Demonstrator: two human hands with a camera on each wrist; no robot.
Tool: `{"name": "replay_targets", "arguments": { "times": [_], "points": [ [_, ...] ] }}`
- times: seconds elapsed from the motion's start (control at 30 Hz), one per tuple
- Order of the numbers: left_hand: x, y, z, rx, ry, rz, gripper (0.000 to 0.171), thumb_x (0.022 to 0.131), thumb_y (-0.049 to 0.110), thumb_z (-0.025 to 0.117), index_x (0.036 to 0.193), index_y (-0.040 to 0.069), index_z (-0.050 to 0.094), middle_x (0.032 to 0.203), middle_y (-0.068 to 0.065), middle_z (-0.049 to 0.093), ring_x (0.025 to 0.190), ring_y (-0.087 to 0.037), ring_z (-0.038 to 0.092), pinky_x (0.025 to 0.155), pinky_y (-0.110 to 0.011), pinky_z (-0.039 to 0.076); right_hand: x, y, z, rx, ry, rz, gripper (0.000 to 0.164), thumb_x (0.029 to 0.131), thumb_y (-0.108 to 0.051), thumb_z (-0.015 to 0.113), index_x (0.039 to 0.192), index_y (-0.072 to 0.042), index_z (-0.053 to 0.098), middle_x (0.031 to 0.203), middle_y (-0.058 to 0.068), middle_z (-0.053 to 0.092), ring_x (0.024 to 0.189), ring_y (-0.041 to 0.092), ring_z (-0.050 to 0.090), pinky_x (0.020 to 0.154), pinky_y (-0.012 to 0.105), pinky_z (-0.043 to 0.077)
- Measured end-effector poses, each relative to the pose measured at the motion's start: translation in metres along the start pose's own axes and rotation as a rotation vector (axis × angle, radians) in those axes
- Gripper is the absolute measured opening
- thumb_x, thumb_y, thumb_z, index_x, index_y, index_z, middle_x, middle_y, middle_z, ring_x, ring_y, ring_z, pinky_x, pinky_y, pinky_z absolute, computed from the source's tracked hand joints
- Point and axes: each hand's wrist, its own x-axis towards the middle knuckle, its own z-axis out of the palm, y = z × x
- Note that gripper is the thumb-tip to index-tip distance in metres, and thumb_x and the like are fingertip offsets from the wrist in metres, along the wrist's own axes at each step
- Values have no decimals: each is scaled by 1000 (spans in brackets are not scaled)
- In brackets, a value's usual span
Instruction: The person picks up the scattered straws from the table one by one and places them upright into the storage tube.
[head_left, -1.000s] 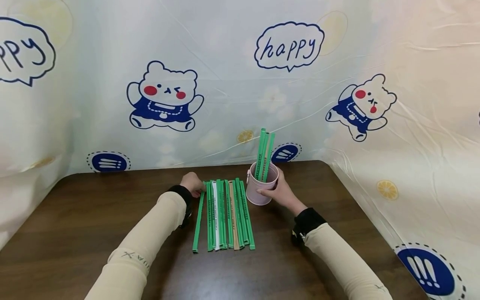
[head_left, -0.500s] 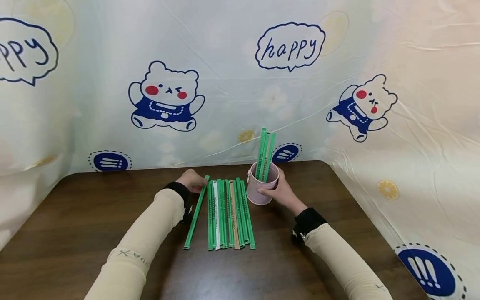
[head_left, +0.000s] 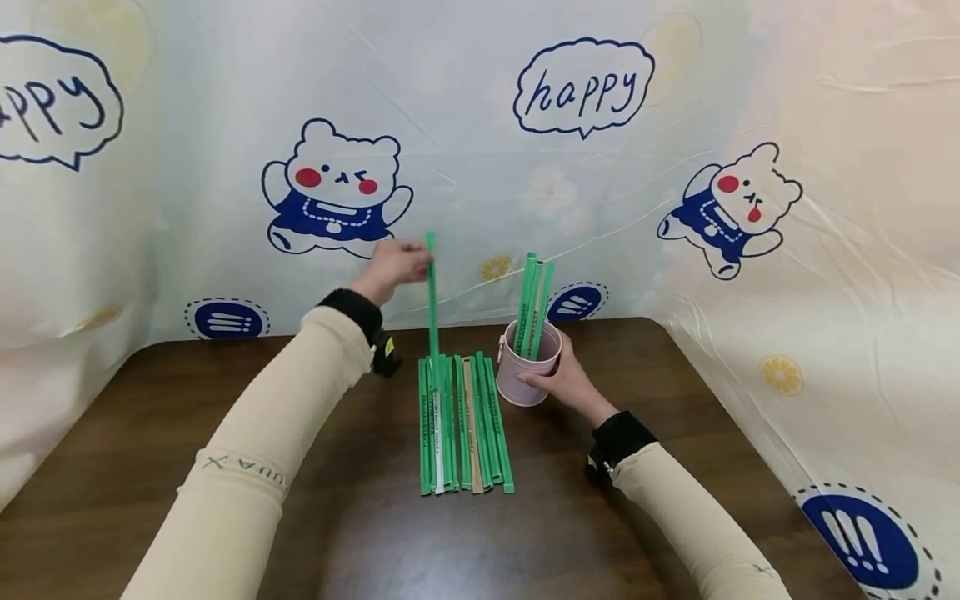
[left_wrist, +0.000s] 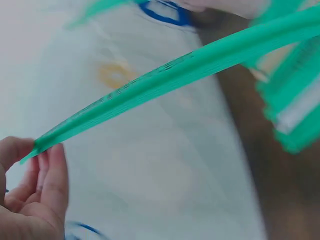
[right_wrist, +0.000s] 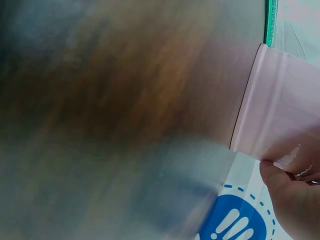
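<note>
The pink bucket (head_left: 513,379) stood on the tabletop (head_left: 225,467), with several green sticks (head_left: 526,304) leaning inside, their tops well above its rim. The right hand (head_left: 566,382) had its grip curled round the bucket's side. The left hand (head_left: 393,267) pinched a single green stick (head_left: 432,308) near its top, grip closed to its thickness, above a row of sticks (head_left: 462,425) beside the bucket.
</note>
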Motion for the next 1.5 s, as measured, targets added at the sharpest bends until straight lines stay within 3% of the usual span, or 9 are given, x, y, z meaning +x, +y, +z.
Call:
{"name": "replay_targets", "arguments": {
  "times": [0.13, 0.23, 0.37, 0.47, 0.6, 0.77, 1.1, 1.4, 1.5],
  "points": [
    [2, 45, 13, -79, 36, 142, 33, 105, 10, 56, 134, -5, 61, 121, -14, 65, 96, -14, 66, 105, -36, 57, -2, 1, -1, -6, 6, -2, 101, 87, -5, 80, 160, -2, 10, 160, 26, 27, 146, 42, 37, 124, 59, 33],
    [0, 68, 30, -130, 32, 230, 33, 105, 9, 56, 135, -3, 61, 126, -18, 66, 103, -19, 67, 103, -36, 58, -3, 2, -2, -17, 11, -11, 100, 87, -6, 80, 160, -1, 11, 160, 27, 28, 146, 43, 37, 124, 60, 34],
    [-5, 83, 54, -172, 27, 328, 33, 104, 9, 58, 135, -2, 62, 130, -22, 66, 113, -27, 68, 101, -36, 59, -4, 5, -1, -34, 8, -6, 101, 87, -7, 80, 160, -1, 10, 160, 27, 28, 145, 43, 37, 123, 60, 34],
    [-8, 84, 69, -136, 13, 394, 31, 104, 10, 59, 133, -2, 63, 128, -22, 67, 114, -29, 67, 97, -33, 60, -1, 5, 0, -31, -1, -7, 102, 87, -8, 80, 160, -2, 10, 161, 26, 27, 146, 43, 37, 123, 61, 34],
    [-6, 77, 88, -27, -39, 455, 29, 104, 11, 60, 130, -1, 65, 124, -21, 69, 111, -30, 67, 93, -31, 60, -1, -3, -2, -17, 4, -16, 102, 87, -7, 80, 160, -1, 9, 161, 27, 26, 146, 44, 36, 124, 61, 32],
    [0, 52, 101, 72, -73, 480, 23, 104, 11, 59, 122, -2, 68, 117, -21, 71, 103, -31, 67, 87, -32, 58, 2, -7, -2, -14, -7, -3, 99, 89, -6, 77, 160, -1, 8, 161, 27, 25, 146, 44, 35, 125, 61, 31],
    [13, 6, 114, 108, -90, 373, 29, 104, 11, 59, 129, -3, 65, 123, -22, 70, 108, -34, 67, 93, -39, 58, 4, 6, 0, 6, -15, 4, 101, 88, -2, 77, 160, 2, 6, 161, 30, 23, 147, 46, 33, 125, 62, 30],
    [20, -12, 122, 133, -135, 305, 34, 104, 12, 58, 135, -3, 60, 130, -24, 65, 116, -37, 65, 99, -43, 57, -1, 4, -2, -17, -3, 3, 99, 88, -8, 79, 160, -2, 11, 159, 25, 28, 145, 41, 39, 123, 59, 36],
    [23, -15, 124, 125, -121, 297, 35, 104, 12, 58, 136, -3, 59, 130, -25, 65, 118, -37, 65, 99, -43, 57, -1, 3, -1, -19, -10, -1, 100, 88, -10, 80, 160, -2, 10, 159, 25, 29, 145, 41, 39, 123, 59, 36]
  ]
}}
